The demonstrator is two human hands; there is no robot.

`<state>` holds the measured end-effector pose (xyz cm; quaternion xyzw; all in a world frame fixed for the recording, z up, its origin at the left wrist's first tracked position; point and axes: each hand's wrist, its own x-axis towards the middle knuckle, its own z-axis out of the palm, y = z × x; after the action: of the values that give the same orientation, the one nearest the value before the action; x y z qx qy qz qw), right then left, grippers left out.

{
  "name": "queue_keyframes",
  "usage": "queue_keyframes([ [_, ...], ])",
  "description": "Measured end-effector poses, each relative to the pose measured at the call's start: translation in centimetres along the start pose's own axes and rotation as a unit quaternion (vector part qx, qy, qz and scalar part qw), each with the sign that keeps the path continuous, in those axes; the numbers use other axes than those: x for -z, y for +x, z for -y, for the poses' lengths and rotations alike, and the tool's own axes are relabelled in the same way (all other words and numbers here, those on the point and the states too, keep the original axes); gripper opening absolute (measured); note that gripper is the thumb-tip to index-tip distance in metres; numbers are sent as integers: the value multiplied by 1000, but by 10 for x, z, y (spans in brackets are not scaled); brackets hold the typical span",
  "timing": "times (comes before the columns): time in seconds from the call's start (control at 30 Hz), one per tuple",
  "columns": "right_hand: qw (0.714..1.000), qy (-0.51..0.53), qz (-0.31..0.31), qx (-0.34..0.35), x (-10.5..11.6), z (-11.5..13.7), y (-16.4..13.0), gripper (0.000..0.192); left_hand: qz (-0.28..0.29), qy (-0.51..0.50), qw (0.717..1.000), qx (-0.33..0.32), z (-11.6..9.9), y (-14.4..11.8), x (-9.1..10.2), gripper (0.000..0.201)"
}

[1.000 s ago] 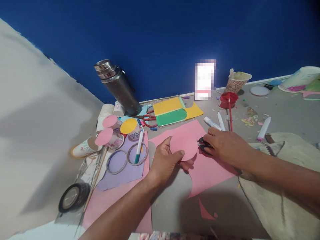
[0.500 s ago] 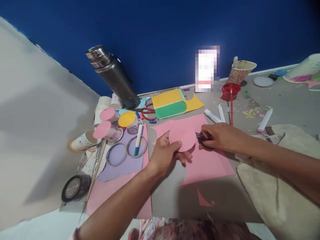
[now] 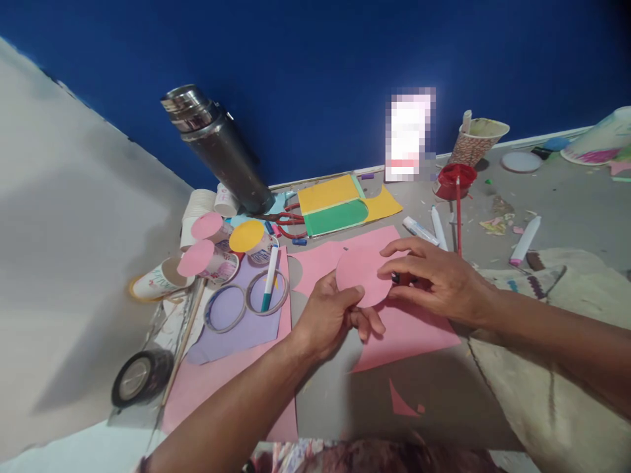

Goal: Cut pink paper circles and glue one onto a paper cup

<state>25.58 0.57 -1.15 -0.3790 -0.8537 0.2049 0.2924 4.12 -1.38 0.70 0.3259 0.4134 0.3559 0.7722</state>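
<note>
The left hand [image 3: 328,315] holds a pink paper circle [image 3: 362,274] above the counter [image 3: 444,387], thumb pinched on its lower left edge with the other fingers curled beneath it. The right hand [image 3: 434,279] comes in from three o'clock, its fingers half spread, with the fingertips [image 3: 389,266] touching the circle's right edge. Under that palm a small dark object shows only as a sliver, and whether the hand grips it cannot be told.

Beneath both hands lies a pink sheet [image 3: 409,328] with a rounded cut-out along its lower left edge. At six o'clock from it sits a small pink scrap [image 3: 401,401].

At nine o'clock from the circle, two tape rings [image 3: 246,299] rest on a lilac sheet [image 3: 236,332], and a teal marker [image 3: 269,279] lies across one ring. Paper cups capped with pink and yellow discs [image 3: 221,246] cluster at ten o'clock. A steel flask [image 3: 217,151] leans at eleven o'clock. Red scissors [image 3: 286,225] lie just beside a yellow and green folder [image 3: 338,210] at twelve o'clock. A red paint dish [image 3: 456,180] stands at one o'clock.
</note>
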Motion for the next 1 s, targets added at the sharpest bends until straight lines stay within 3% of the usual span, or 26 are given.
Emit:
queue_keyframes([
  [0.2,997,73,-31,20,-4,-2,-2,11,47,-17,998,30,10,1,3,46],
  [0.33,993,109,-38,5,-2,-1,-2,14,37,-16,999,9,10,3,4,36],
  [0.53,982,141,-61,-108,2,6,1,17,30,-7,999,-11,10,2,4,34],
  [0.73,932,230,9,-279,5,12,5,26,38,8,999,-17,12,1,4,49],
  [1.0,938,194,16,-289,3,13,6,27,-4,115,993,-40,14,-4,-4,32],
])
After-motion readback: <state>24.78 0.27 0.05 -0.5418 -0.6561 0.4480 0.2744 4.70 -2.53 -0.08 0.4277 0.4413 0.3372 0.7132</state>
